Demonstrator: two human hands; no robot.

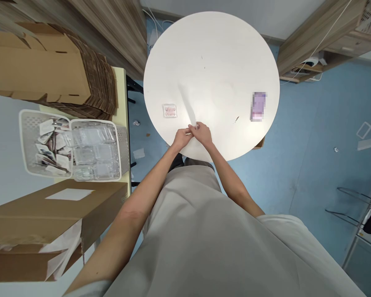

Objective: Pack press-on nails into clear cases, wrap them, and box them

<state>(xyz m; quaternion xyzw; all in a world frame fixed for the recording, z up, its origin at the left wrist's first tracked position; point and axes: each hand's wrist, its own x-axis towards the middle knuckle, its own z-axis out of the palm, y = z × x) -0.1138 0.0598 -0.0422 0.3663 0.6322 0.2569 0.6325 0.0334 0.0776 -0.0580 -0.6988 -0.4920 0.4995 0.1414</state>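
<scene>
Over the near edge of a round white table, my left hand and my right hand meet with their fingers closed together. Between the fingertips of my right hand is the lower end of a thin, pale strip, which points up and to the left over the tabletop. The fingers of my left hand are pinched beside that same end; what they hold, if anything, is too small to make out. Just left of the strip, a small clear box with pink pieces lies on the table.
A blurred purple object lies on the table's right side. At the left, a side table bears stacked flat cardboard, a white basket of small packets, another of clear boxes, and a large carton.
</scene>
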